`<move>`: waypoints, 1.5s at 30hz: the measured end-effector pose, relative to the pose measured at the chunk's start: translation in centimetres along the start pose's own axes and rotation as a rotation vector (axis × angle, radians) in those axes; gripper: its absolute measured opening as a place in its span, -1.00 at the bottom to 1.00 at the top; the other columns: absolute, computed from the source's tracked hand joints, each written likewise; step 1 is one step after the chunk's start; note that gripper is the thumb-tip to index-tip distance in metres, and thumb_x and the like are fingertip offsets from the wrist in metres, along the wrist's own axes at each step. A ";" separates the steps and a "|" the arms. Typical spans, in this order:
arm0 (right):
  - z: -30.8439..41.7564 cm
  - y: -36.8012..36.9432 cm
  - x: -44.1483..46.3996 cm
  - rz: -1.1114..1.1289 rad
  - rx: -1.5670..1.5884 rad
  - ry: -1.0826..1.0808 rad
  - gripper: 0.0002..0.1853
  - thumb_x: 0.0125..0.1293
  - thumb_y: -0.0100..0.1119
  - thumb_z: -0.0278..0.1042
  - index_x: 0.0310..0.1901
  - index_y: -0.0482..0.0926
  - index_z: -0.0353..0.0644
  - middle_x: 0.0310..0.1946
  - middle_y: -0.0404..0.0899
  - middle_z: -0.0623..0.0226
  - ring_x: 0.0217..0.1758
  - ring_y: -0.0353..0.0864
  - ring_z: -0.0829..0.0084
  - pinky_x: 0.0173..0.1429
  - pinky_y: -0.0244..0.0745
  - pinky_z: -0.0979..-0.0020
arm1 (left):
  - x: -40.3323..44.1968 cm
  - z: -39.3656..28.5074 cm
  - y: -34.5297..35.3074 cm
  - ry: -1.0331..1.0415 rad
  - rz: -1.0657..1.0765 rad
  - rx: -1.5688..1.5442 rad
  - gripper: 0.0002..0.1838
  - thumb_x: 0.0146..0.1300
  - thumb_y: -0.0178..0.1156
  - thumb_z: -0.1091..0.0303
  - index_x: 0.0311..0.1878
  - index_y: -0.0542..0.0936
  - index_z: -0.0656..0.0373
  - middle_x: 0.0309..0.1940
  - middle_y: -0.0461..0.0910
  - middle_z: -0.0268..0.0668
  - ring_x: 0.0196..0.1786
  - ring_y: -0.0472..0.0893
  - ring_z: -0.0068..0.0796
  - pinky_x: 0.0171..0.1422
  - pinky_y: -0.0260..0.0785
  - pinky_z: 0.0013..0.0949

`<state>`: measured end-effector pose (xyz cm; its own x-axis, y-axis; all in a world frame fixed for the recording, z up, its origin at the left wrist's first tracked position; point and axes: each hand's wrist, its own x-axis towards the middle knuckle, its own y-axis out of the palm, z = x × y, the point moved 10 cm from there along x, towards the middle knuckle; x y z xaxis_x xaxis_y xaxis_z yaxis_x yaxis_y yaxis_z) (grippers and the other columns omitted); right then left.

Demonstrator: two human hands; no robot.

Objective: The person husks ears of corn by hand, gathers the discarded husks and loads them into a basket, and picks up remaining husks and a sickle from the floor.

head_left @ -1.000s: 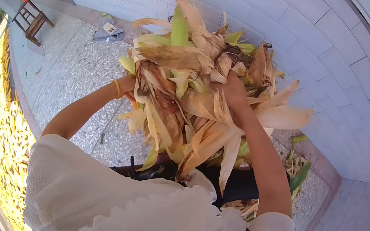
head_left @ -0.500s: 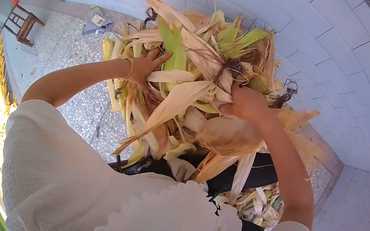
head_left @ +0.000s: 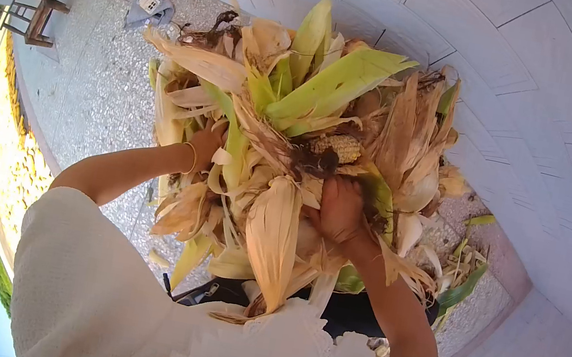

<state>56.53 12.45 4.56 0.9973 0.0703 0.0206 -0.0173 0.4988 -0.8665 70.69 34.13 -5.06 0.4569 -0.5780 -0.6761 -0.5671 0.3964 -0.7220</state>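
A big heap of corn husks (head_left: 275, 219), dry tan leaves mixed with green ones, fills the middle of the head view before my body. My left hand (head_left: 206, 143) is pushed into the heap's left side; its fingers are mostly hidden among leaves. On the right, my right hand (head_left: 339, 207) is closed against the husks, fingertips buried, just below dark corn silk (head_left: 316, 161). An ear of corn (head_left: 337, 146) shows yellow kernels above that hand. Long green husk leaves (head_left: 339, 92) stick up at the back.
A tiled wall (head_left: 518, 74) rises behind and to the right. Loose husks (head_left: 464, 275) lie on the speckled floor (head_left: 110, 71) at right. At left are a small wooden chair (head_left: 40, 19), a grey cloth (head_left: 150, 5) and yellow material (head_left: 14, 138) spread outside.
The husks have shifted and turned, baring the corn ear and bringing green leaves up. My left hand has moved lower and deeper into the heap; my right hand has moved left and down.
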 end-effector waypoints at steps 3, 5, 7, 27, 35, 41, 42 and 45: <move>-3.4 4.4 1.9 -0.070 0.101 -0.008 -0.33 -0.12 0.31 0.02 -0.10 0.38 -0.39 -0.29 0.46 -0.01 -0.18 0.45 0.02 -0.03 0.27 0.11 | 4.6 3.0 4.1 -0.044 0.008 0.031 0.15 -0.14 0.39 0.19 0.40 -0.18 0.27 0.20 0.22 0.19 0.05 0.47 0.06 0.08 0.45 -0.14; -4.6 4.9 2.9 -0.107 0.132 -0.001 -0.25 -0.14 0.29 0.02 -0.02 0.36 -0.44 -0.32 0.46 -0.03 -0.22 0.45 -0.01 -0.05 0.28 0.12 | 5.9 4.7 4.8 -0.209 0.140 -0.149 0.19 -0.07 0.36 0.10 0.36 -0.28 0.41 0.12 0.28 0.25 -0.01 0.53 -0.03 0.02 0.46 -0.16; -4.9 3.8 2.7 -0.211 0.198 -0.013 -0.21 -0.11 0.27 0.01 0.06 0.31 -0.47 -0.36 0.46 -0.05 -0.26 0.44 -0.05 -0.07 0.30 0.12 | 6.1 5.4 4.8 -0.302 0.188 -0.223 0.25 -0.01 0.34 0.01 0.32 -0.39 0.54 0.04 0.34 0.31 -0.08 0.58 -0.12 -0.03 0.47 -0.18; 7.9 -14.0 -1.7 -0.028 -0.381 0.044 -0.34 -0.03 0.38 -0.10 0.05 0.35 -0.26 -0.11 0.50 0.05 0.01 0.49 0.04 0.03 0.35 0.04 | -13.2 -0.4 -15.5 0.027 -0.298 -0.006 -0.11 -0.04 0.32 0.36 0.40 0.13 -0.04 0.32 0.15 -0.04 0.27 0.32 0.01 0.28 0.24 -0.04; 0.0 -4.3 -8.1 0.496 -0.344 0.384 -0.35 -0.17 0.48 -0.05 -0.13 0.36 -0.24 -0.16 0.52 0.09 -0.06 0.56 0.12 -0.09 0.46 0.07 | -8.4 -14.7 -18.3 0.462 -0.337 0.220 0.29 -0.35 0.55 0.08 0.46 -0.08 -0.11 0.40 -0.04 -0.03 0.33 0.21 0.04 0.31 0.24 -0.09; -2.7 -1.3 -8.3 0.384 -0.250 0.417 -0.37 -0.19 0.49 -0.13 -0.14 0.35 -0.23 -0.15 0.48 0.11 -0.04 0.54 0.11 -0.08 0.45 -0.01 | -1.9 -15.9 -13.8 0.446 -0.074 0.480 0.29 -0.36 0.50 -0.12 0.36 0.04 0.41 0.31 0.03 0.16 0.20 0.29 0.11 0.24 0.30 -0.12; -2.9 -0.4 -8.0 0.400 -0.243 0.427 -0.37 -0.18 0.49 -0.15 -0.14 0.34 -0.25 -0.13 0.45 0.08 -0.04 0.52 0.09 -0.09 0.46 0.02 | -1.7 -16.0 -13.4 0.428 -0.057 0.484 0.28 -0.37 0.50 -0.11 0.35 0.05 0.43 0.30 0.03 0.19 0.21 0.27 0.15 0.25 0.30 -0.12; -3.9 1.6 -7.6 0.371 -0.248 0.409 -0.47 -0.09 0.40 -0.23 -0.15 0.34 -0.29 -0.14 0.43 0.04 -0.07 0.51 0.06 -0.09 0.46 0.06 | -0.8 -15.6 -11.7 0.414 -0.071 0.486 0.26 -0.39 0.51 -0.09 0.33 0.08 0.45 0.29 0.02 0.22 0.24 0.23 0.22 0.25 0.30 -0.11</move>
<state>49.20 9.31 1.06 0.8752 -0.1613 -0.4561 -0.4011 0.2852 -0.8705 66.30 18.83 6.22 0.1248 -0.8036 -0.5819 -0.1259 0.5689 -0.8127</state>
